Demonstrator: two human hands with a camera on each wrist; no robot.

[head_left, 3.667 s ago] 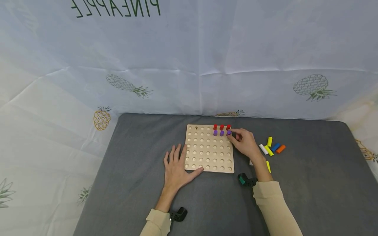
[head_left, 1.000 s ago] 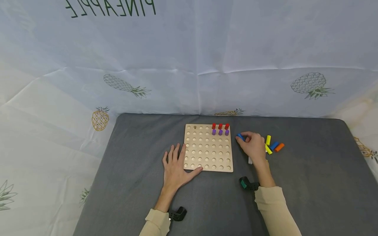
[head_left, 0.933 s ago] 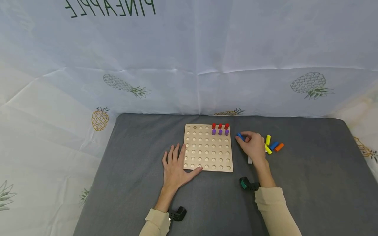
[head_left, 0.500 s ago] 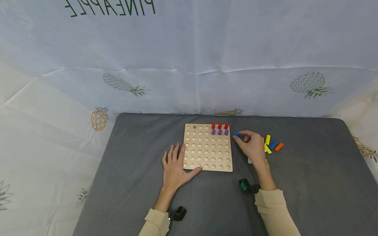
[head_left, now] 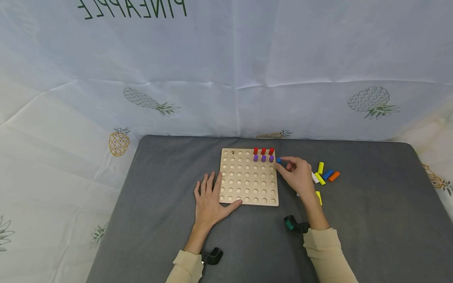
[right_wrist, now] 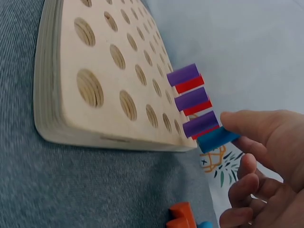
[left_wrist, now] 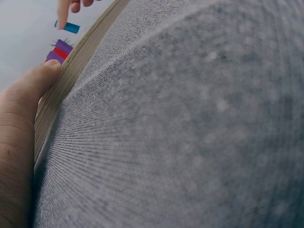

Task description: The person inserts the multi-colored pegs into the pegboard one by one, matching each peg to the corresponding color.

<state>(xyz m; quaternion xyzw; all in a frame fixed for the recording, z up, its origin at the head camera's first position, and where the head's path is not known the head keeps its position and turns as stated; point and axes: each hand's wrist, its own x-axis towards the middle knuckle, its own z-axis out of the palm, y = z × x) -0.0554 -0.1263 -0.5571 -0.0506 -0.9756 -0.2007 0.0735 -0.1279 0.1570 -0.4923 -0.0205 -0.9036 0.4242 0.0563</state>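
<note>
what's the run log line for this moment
left hand: touching pegboard | right hand: pinching blue peg, unseated | in pegboard: three red pegs, three purple pegs | loose: orange peg, another blue peg, yellow pegs

A grey cloth-covered table [head_left: 375, 220] has rounded far corners. Behind its far edge hangs a creased, bluish-white curtain [head_left: 293, 47] with mirrored "PINEAPPLE" lettering [head_left: 131, 9] high up. A yellow pineapple print [head_left: 119, 144] sits just outside the far left corner; beyond the left edge, the curtain looks creamier.
</note>
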